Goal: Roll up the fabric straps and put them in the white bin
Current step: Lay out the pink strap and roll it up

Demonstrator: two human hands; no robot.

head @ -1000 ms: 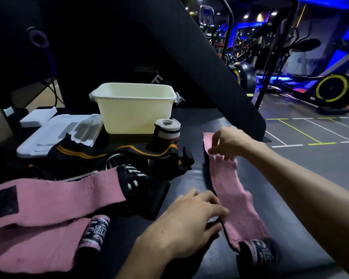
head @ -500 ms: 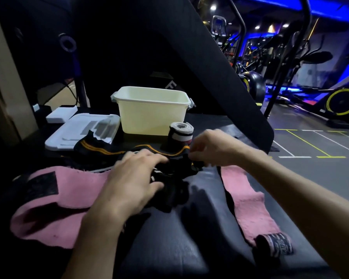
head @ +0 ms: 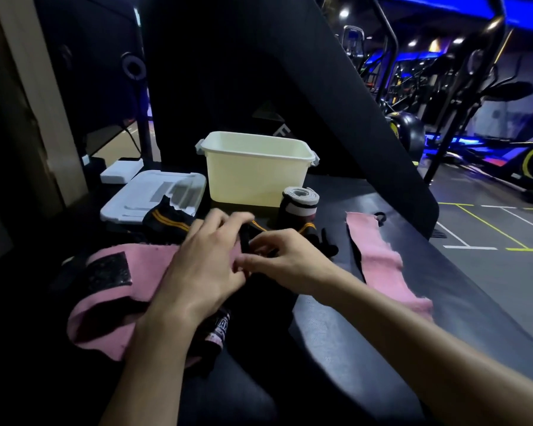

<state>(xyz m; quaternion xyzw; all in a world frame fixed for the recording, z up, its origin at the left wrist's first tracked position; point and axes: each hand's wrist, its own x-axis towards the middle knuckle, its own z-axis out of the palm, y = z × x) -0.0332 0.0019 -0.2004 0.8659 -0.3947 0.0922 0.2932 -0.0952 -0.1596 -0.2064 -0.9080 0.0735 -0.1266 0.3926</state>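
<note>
One white bin point(head: 256, 176) upright, interior hidden; rolled strap point(head: 299, 204) beside

Rolled strap point(head: 299, 202) (upright) before white bin point(head: 256, 176)

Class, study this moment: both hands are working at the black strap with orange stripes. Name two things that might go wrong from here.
1. The black strap lies tangled with the pink strap under the left hand; pulling may drag both.
2. The rolled strap stands upright just beyond the right hand, beside the white bin; a tug on the black strap might topple it.
</note>
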